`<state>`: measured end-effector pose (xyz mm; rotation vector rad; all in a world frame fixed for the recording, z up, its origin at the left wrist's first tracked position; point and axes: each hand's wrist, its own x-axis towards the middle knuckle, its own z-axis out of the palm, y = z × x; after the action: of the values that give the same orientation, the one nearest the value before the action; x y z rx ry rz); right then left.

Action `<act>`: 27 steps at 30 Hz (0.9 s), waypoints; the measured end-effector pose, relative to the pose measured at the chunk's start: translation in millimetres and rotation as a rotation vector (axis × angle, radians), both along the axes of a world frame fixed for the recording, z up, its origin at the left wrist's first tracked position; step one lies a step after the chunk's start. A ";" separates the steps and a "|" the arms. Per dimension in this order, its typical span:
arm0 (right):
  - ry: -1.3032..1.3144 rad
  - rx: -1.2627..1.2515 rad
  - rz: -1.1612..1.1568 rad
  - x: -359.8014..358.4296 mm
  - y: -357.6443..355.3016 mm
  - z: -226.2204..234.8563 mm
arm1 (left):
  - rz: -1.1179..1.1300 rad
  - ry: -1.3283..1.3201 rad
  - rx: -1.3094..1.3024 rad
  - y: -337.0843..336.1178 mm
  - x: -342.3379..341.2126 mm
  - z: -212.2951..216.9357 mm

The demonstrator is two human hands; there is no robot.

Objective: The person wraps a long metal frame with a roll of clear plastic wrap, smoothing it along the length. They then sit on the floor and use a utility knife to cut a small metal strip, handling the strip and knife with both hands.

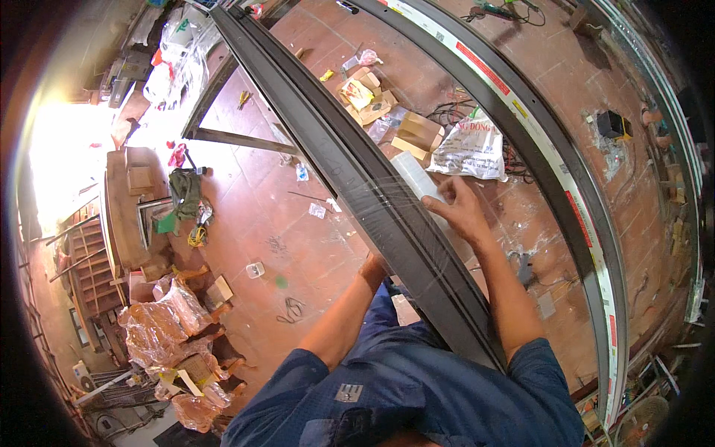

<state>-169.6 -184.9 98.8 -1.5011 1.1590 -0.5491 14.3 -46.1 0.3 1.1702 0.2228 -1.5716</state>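
Observation:
A long dark metal profile (335, 164) runs slantwise from the far left to my waist, with shiny clear film wrapped over its middle. My right hand (463, 211) is closed on a whitish, translucent roll of stretch film (414, 176) at the profile's right edge. Thumb and fingers curl around the near end of the roll. Under the profile's left edge sits my left hand (375, 265), with its fingers hidden beneath the metal. Whether it grips the profile or the film there, I cannot tell.
Another long dark profile with a white and red label strip (514, 97) curves along the right. Opened cardboard boxes (417, 135) and a white sack (471, 147) lie beyond the roll. Film-wrapped bundles (167, 316) are piled at left. A dark metal support (246, 141) stands under the far end.

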 end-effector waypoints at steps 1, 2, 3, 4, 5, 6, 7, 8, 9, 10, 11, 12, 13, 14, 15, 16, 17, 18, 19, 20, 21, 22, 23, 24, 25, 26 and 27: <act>-0.005 0.127 0.020 -1.0 -1.6 0.2 | -0.001 -0.001 0.002 -1.0 2.6 0.1; -0.009 0.254 0.043 -5.3 -3.8 2.3 | 0.000 0.000 0.008 -1.3 0.6 -0.4; -0.024 0.379 0.064 -4.6 -7.3 4.4 | -0.004 -0.007 0.009 -3.2 3.6 2.3; -0.175 0.454 0.132 -3.3 -10.7 1.2 | -0.005 -0.011 0.011 -4.1 4.5 2.6; -0.207 0.524 0.156 -2.4 -12.4 -1.6 | 0.001 -0.020 0.015 -3.4 7.4 3.7; -0.228 0.598 0.176 -6.4 -12.3 -4.8 | 0.007 -0.021 0.018 -3.2 5.5 3.7; -0.249 0.672 0.195 -7.5 -13.0 -7.3 | 0.014 -0.021 0.023 0.0 7.0 5.4; -0.272 0.670 0.180 -4.5 -14.1 -11.2 | 0.017 -0.032 0.027 0.4 9.9 6.3; -0.273 0.656 0.184 -3.3 -15.3 -7.0 | 0.028 -0.046 0.034 2.6 10.9 6.9; -0.268 0.644 0.180 -4.6 -18.2 4.1 | 0.040 -0.053 0.040 5.1 10.9 7.8; -0.263 0.633 0.175 -4.5 -20.5 12.4 | 0.048 -0.071 0.049 6.7 14.4 9.1; -0.294 0.612 0.176 -4.2 -20.4 16.5 | 0.068 -0.092 0.055 8.5 17.9 12.3; -0.268 0.613 0.153 -5.8 -20.4 10.0 | 0.090 -0.114 0.066 6.9 21.0 17.2; -0.242 0.615 0.128 -5.6 -18.6 -2.3 | 0.134 -0.195 0.101 8.1 34.2 26.0; -0.217 0.615 0.102 -8.3 -17.6 -7.8 | 0.199 -0.388 0.130 8.8 48.8 45.5; -0.273 0.589 0.108 -6.9 -17.5 -0.1 | 0.254 -0.657 0.132 9.0 62.2 74.2; -0.250 0.539 0.116 -9.0 -20.6 -0.9 | 0.261 -0.998 0.045 6.2 71.3 111.0; -0.225 0.493 0.128 -9.7 -23.0 -6.2 | 0.169 -1.345 -0.110 -0.3 70.3 148.1; -0.201 0.451 0.145 -9.8 -25.1 -10.0 | 0.069 -1.685 -0.280 -5.6 64.8 180.4; -0.191 0.430 0.171 -9.1 -27.1 -8.2 | -0.273 -1.873 -0.486 -19.2 51.1 217.8; -0.179 0.449 0.172 -12.3 -26.8 -5.2 | -0.643 -2.023 -0.700 -36.9 39.2 252.2; -0.170 0.460 0.179 -12.9 -27.3 -0.8 | -0.987 -2.026 -0.832 -51.5 22.0 272.0; -0.176 0.473 0.193 -9.7 -27.5 3.3 | -1.352 -1.998 -0.944 -63.0 4.4 283.0; -0.172 0.505 0.169 -10.8 -27.2 -0.4 | -1.459 -1.964 -0.917 -69.8 -2.8 278.2; -0.220 0.513 0.175 -12.3 -27.2 -4.7 | -1.559 -1.924 -0.889 -74.6 -8.6 268.8; -0.268 0.520 0.184 -12.9 -27.1 -8.2 | -1.655 -1.882 -0.856 -76.2 -10.6 264.2; -0.310 0.529 0.175 -18.8 -26.3 -12.9 | -1.657 -1.886 -0.874 -78.9 -11.2 260.8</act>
<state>-188.4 -211.1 85.9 -1.0055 0.8352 -0.3074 3.1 -125.0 261.1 1.4809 -2.8159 -0.5910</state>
